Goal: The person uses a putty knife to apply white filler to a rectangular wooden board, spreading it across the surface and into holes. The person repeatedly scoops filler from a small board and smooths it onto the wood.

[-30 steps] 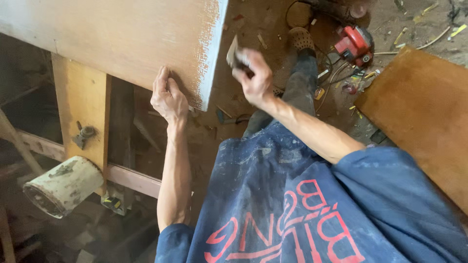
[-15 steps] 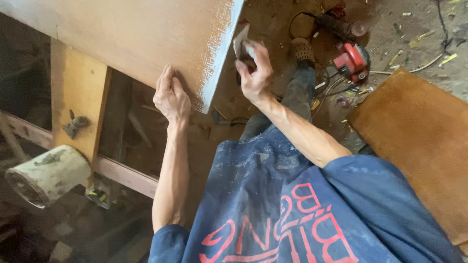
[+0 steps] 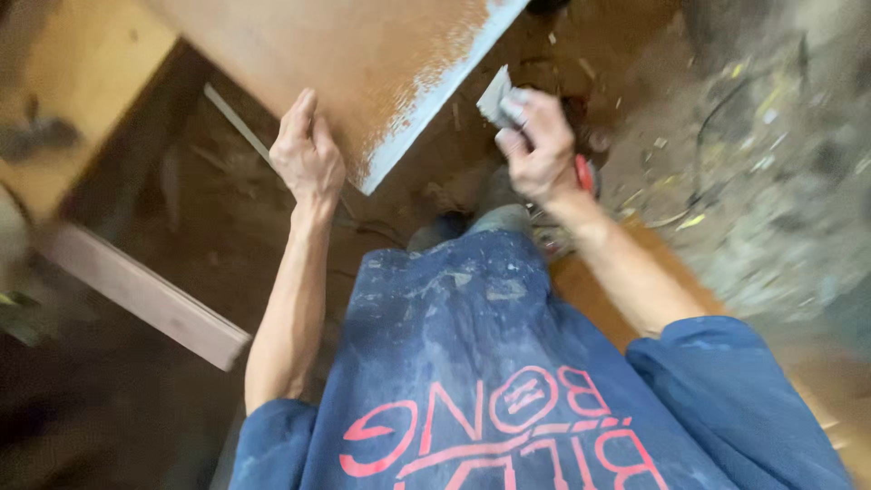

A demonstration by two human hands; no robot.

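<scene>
The left hand (image 3: pixel 308 156) lies flat, fingers extended, against the near corner of the brown wooden board (image 3: pixel 363 54), while the right hand (image 3: pixel 540 145), clenched around a folded grey sanding sheet (image 3: pixel 496 95), hovers just beside the board's pale, dusty edge above open dirt floor (image 3: pixel 753 181).

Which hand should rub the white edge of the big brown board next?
Probably the right hand: it already grips a small grey folded sanding piece beside the brown wooden board's white edge. The left hand lies flat on the board, steadying it.
</scene>
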